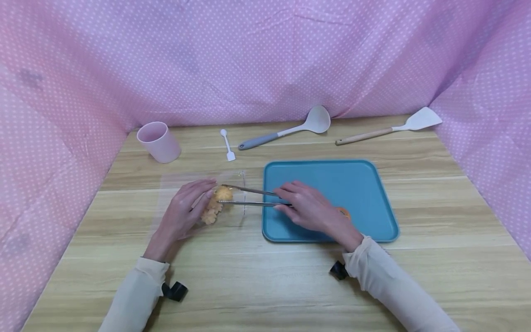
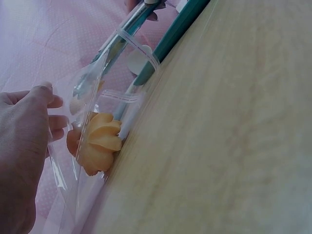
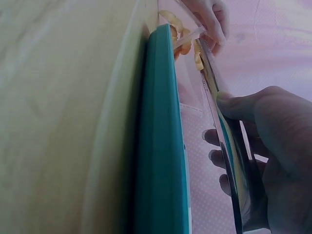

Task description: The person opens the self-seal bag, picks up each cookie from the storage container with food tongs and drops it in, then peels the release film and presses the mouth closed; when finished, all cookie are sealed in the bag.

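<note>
My left hand (image 1: 186,210) holds a clear plastic bag (image 1: 169,186) with its thumb and fingers at the bag's side. Scalloped, flower-shaped golden cookies (image 1: 211,213) lie within the bag. My right hand (image 1: 309,207) grips metal tongs (image 1: 250,203), whose arms reach left over the tray rim into the bag's mouth. Between the tong tips is one cookie (image 1: 224,193); whether both tips press on it I cannot tell. In the left wrist view a cookie (image 2: 100,146) shows through the plastic, low in the bag. Right of the bag lies a blue-green tray (image 1: 319,173).
An orange ring-shaped piece (image 1: 344,212) is on the tray, partly hidden by my right wrist. Along the back stand or lie a pink cup (image 1: 159,143), a small white spoon (image 1: 227,145), a ladle (image 1: 317,120) and a white spatula (image 1: 421,120). A pink dotted cloth (image 1: 249,60) hangs behind.
</note>
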A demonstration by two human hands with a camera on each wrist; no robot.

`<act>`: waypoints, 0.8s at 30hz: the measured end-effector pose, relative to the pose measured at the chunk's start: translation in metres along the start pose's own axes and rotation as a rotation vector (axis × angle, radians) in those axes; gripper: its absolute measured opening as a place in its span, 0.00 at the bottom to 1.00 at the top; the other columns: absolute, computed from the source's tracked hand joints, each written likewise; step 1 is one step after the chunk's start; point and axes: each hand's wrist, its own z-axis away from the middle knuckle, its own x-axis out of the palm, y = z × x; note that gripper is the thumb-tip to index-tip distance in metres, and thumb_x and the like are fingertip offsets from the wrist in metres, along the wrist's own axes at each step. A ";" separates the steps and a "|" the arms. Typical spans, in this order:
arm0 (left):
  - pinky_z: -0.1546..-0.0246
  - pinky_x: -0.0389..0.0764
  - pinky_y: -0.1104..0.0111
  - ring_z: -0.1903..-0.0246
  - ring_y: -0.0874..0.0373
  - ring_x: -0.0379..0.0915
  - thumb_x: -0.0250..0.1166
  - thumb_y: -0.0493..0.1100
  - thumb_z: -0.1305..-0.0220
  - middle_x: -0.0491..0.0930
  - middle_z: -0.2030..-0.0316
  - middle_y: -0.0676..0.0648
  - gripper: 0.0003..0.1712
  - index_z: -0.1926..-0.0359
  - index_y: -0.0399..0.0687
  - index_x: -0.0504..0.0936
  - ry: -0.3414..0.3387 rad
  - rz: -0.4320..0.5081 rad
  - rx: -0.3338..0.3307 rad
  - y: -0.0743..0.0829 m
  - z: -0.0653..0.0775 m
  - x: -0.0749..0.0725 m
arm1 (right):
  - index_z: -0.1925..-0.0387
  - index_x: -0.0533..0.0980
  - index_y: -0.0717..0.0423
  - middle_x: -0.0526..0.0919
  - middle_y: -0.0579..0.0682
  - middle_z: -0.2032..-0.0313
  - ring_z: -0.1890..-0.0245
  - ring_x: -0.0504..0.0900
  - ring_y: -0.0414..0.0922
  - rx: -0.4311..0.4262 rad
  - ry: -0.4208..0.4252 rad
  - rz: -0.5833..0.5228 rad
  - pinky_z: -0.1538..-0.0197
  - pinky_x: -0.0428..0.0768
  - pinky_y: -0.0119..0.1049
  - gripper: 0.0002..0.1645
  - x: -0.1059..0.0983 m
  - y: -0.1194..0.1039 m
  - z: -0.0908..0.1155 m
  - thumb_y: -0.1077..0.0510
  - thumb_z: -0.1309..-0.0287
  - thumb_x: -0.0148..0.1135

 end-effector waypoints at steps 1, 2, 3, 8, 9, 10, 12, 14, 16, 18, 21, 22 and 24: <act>0.33 0.71 0.50 0.39 0.40 0.76 0.63 0.32 0.29 0.83 0.42 0.41 0.16 0.43 0.37 0.84 0.000 -0.001 -0.001 0.000 0.000 0.000 | 0.42 0.82 0.60 0.85 0.53 0.50 0.53 0.81 0.51 -0.006 0.003 0.002 0.52 0.84 0.46 0.21 0.001 -0.001 -0.001 0.54 0.31 0.68; 0.34 0.71 0.50 0.39 0.40 0.76 0.63 0.32 0.29 0.83 0.42 0.41 0.16 0.43 0.37 0.85 0.000 0.000 -0.001 0.000 0.000 0.000 | 0.42 0.82 0.60 0.85 0.53 0.50 0.53 0.81 0.51 -0.013 0.006 0.005 0.52 0.84 0.46 0.21 0.002 -0.001 -0.002 0.54 0.30 0.68; 0.34 0.71 0.50 0.39 0.40 0.76 0.63 0.32 0.29 0.83 0.42 0.41 0.15 0.43 0.37 0.85 0.000 0.001 -0.002 0.000 0.000 0.000 | 0.42 0.82 0.60 0.85 0.53 0.50 0.53 0.81 0.51 -0.020 0.008 0.009 0.52 0.84 0.46 0.21 0.003 -0.001 -0.002 0.54 0.30 0.68; 0.33 0.71 0.51 0.39 0.41 0.76 0.63 0.32 0.29 0.83 0.42 0.41 0.15 0.44 0.37 0.85 0.004 0.007 -0.002 0.000 0.000 0.000 | 0.42 0.82 0.59 0.85 0.53 0.50 0.52 0.82 0.51 -0.050 0.012 0.036 0.50 0.84 0.46 0.21 0.008 -0.003 -0.007 0.53 0.30 0.68; 0.33 0.71 0.51 0.39 0.41 0.76 0.63 0.32 0.29 0.83 0.42 0.41 0.15 0.44 0.37 0.85 0.004 0.008 -0.003 0.000 0.000 0.000 | 0.42 0.82 0.59 0.85 0.53 0.50 0.52 0.82 0.51 -0.057 0.014 0.044 0.50 0.84 0.45 0.21 0.008 -0.004 -0.007 0.53 0.30 0.68; 0.33 0.71 0.51 0.39 0.41 0.76 0.63 0.32 0.29 0.83 0.41 0.42 0.15 0.44 0.37 0.85 0.004 0.008 -0.004 0.000 0.000 0.000 | 0.42 0.82 0.59 0.85 0.53 0.50 0.52 0.82 0.50 -0.064 0.016 0.052 0.50 0.84 0.45 0.21 0.009 -0.005 -0.008 0.52 0.30 0.68; 0.33 0.71 0.51 0.39 0.41 0.76 0.63 0.32 0.29 0.83 0.41 0.42 0.15 0.44 0.36 0.85 0.007 0.011 -0.001 0.000 0.000 0.001 | 0.42 0.82 0.59 0.85 0.52 0.50 0.52 0.82 0.50 -0.080 0.019 0.066 0.50 0.84 0.45 0.21 0.011 -0.006 -0.010 0.52 0.30 0.68; 0.33 0.71 0.51 0.39 0.41 0.76 0.63 0.32 0.29 0.83 0.42 0.41 0.15 0.43 0.36 0.85 0.011 0.012 0.002 0.000 0.000 0.001 | 0.42 0.82 0.59 0.85 0.52 0.50 0.52 0.82 0.50 -0.097 0.022 0.075 0.49 0.84 0.45 0.21 0.012 -0.007 -0.011 0.52 0.31 0.68; 0.33 0.71 0.51 0.39 0.41 0.76 0.63 0.33 0.28 0.83 0.42 0.41 0.16 0.43 0.37 0.85 0.013 0.013 0.004 -0.001 0.000 0.001 | 0.42 0.82 0.59 0.85 0.52 0.50 0.51 0.82 0.50 -0.112 0.024 0.082 0.48 0.84 0.45 0.21 0.014 -0.007 -0.013 0.52 0.31 0.68; 0.34 0.71 0.51 0.39 0.41 0.76 0.62 0.33 0.28 0.83 0.42 0.41 0.15 0.43 0.37 0.84 0.013 0.010 0.003 -0.001 0.000 0.001 | 0.42 0.82 0.60 0.86 0.52 0.50 0.51 0.82 0.50 -0.127 0.027 0.089 0.48 0.84 0.45 0.21 0.015 -0.008 -0.014 0.52 0.31 0.68; 0.33 0.71 0.51 0.39 0.40 0.76 0.62 0.34 0.27 0.83 0.42 0.41 0.15 0.43 0.36 0.84 0.008 0.005 -0.003 -0.001 0.000 0.001 | 0.43 0.82 0.60 0.86 0.52 0.49 0.51 0.81 0.50 -0.140 0.028 0.103 0.48 0.84 0.44 0.21 0.017 -0.010 -0.016 0.53 0.31 0.68; 0.34 0.71 0.50 0.39 0.40 0.76 0.62 0.35 0.27 0.83 0.42 0.41 0.15 0.43 0.36 0.84 0.006 0.003 -0.006 0.000 0.000 0.001 | 0.43 0.82 0.59 0.86 0.52 0.49 0.51 0.81 0.50 -0.139 0.026 0.107 0.49 0.84 0.44 0.21 0.017 -0.011 -0.017 0.53 0.31 0.68; 0.33 0.71 0.50 0.39 0.40 0.76 0.62 0.35 0.26 0.83 0.42 0.41 0.15 0.44 0.36 0.84 0.001 -0.001 -0.010 0.000 0.000 0.001 | 0.42 0.82 0.59 0.86 0.52 0.49 0.51 0.81 0.50 -0.133 0.022 0.111 0.49 0.84 0.44 0.21 0.018 -0.012 -0.017 0.53 0.31 0.68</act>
